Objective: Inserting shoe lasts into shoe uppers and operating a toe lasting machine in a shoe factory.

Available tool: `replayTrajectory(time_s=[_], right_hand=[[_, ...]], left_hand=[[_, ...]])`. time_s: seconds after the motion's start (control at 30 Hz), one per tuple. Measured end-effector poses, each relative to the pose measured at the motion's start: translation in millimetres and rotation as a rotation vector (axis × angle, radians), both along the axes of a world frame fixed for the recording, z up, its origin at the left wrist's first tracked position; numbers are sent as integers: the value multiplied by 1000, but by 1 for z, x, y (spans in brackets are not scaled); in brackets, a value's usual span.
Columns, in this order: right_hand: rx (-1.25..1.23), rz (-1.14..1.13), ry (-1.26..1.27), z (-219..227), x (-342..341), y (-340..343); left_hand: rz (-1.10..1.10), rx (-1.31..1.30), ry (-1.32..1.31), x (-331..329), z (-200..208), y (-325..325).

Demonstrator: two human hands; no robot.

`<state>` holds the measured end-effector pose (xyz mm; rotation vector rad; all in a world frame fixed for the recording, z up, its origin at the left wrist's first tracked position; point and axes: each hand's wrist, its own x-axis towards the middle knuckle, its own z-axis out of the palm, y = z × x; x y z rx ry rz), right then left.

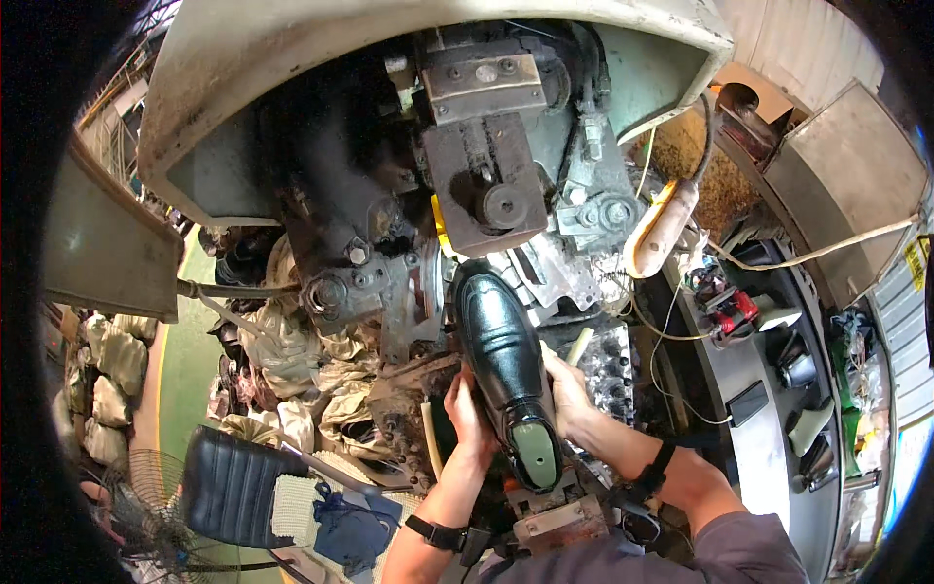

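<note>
A glossy black leather shoe (496, 336) lies in the middle of the view, with its toe pointing away from me against the machine. A green shoe last (533, 450) shows in its heel opening. My left hand (467, 417) is closed on the left side of the shoe near the heel. On the other side, my right hand (568, 394) grips it at about the same height. The fingers of both hands are partly hidden by the shoe. Right above the toe sits the machine's dark metal block (484, 185), with a round knob on its front.
Metal arms (336, 292) of the machine flank the shoe. A corded switch handle (664, 226) hangs at the right. Beyond it, a curved rack (769, 457) holds black shoes and small items. Cloth sacks (292, 336), a black chair (229, 487) and a wire fan (156, 506) are at left.
</note>
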<state>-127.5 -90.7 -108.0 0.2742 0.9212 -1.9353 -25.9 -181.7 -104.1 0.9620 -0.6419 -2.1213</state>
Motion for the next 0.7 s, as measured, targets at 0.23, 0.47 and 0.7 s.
replayTrajectory(time_s=[0.23, 0.47, 0.7], right_hand=[[-17, -8, 106, -21, -20, 34], [115, 166, 269, 19, -42, 114], [359, -58, 377, 11, -53, 177]], left_hand=[[-550, -1259, -847, 76, -52, -7], [322, -415, -931, 207, -227, -96], [282, 412, -1222, 200, -394, -60]])
